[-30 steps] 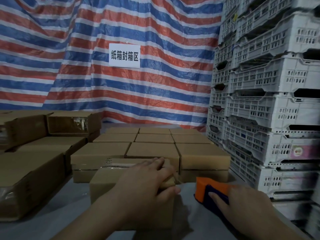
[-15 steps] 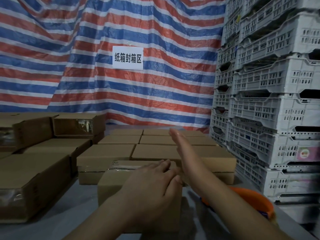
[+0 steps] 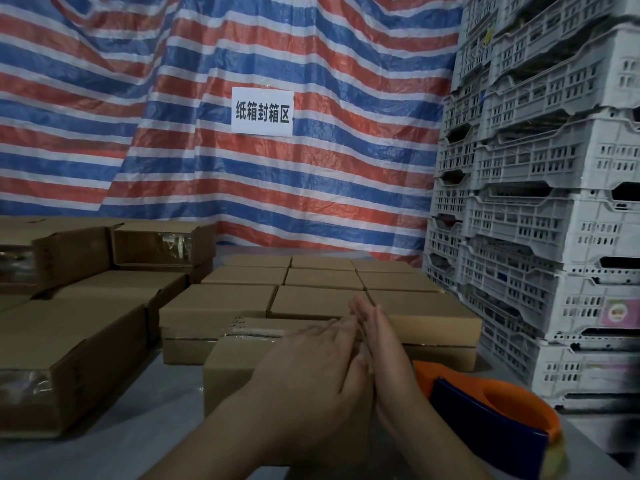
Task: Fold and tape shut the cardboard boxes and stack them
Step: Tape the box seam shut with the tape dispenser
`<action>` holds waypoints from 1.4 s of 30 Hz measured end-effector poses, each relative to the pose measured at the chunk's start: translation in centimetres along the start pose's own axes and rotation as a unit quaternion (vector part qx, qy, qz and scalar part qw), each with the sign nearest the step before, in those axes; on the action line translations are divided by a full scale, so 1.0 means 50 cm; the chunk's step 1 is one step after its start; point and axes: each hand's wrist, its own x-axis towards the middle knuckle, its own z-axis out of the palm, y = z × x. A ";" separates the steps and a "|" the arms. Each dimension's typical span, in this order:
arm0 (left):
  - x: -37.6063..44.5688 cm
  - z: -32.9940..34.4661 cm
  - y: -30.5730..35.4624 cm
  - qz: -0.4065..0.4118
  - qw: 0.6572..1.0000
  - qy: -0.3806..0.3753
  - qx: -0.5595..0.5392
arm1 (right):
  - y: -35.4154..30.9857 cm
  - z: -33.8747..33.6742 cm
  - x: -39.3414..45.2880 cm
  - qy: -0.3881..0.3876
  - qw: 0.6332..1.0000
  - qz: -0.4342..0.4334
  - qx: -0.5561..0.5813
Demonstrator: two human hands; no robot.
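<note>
A small taped cardboard box stands on the grey table right in front of me. My left hand lies flat on its top with straight fingers. My right hand stands on edge against the box's right side, fingers straight and pointing away from me. An orange and blue tape dispenser lies on the table to the right of my right forearm, with no hand on it. Behind the box, several closed boxes sit in tight rows.
Larger taped boxes are piled on the left. A tall stack of white plastic crates fills the right side. A striped red, white and blue tarp with a white paper sign hangs behind the table.
My right hand let go of the tape dispenser, rose with straight fingers, then came down against the box's right side. My left hand stayed on the box top.
</note>
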 end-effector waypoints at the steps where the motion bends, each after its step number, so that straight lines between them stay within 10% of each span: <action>1: -0.001 0.001 0.000 0.000 1.000 0.003 -0.002 | 0.005 -0.004 0.000 0.005 1.000 0.017 0.014; 9: -0.001 -0.013 0.001 -0.052 0.989 0.014 -0.136 | 0.029 -0.029 -0.057 0.012 0.988 0.157 -0.008; 14: -0.046 -0.065 -0.021 -0.122 0.953 0.161 -0.227 | -0.008 -0.064 -0.055 0.014 0.995 -0.010 -0.102; 20: -0.126 -0.034 -0.086 -0.291 0.869 0.202 -0.346 | 0.000 -0.008 -0.057 0.023 0.990 -0.015 -0.136; 29: -0.168 0.025 -0.075 -0.333 0.757 0.212 -0.521 | 0.059 -0.016 -0.095 -0.030 0.987 0.016 -0.160; 42: -0.210 0.034 -0.082 -0.358 0.780 0.176 -0.482 | 0.051 -0.074 -0.099 -0.177 0.963 0.005 -0.203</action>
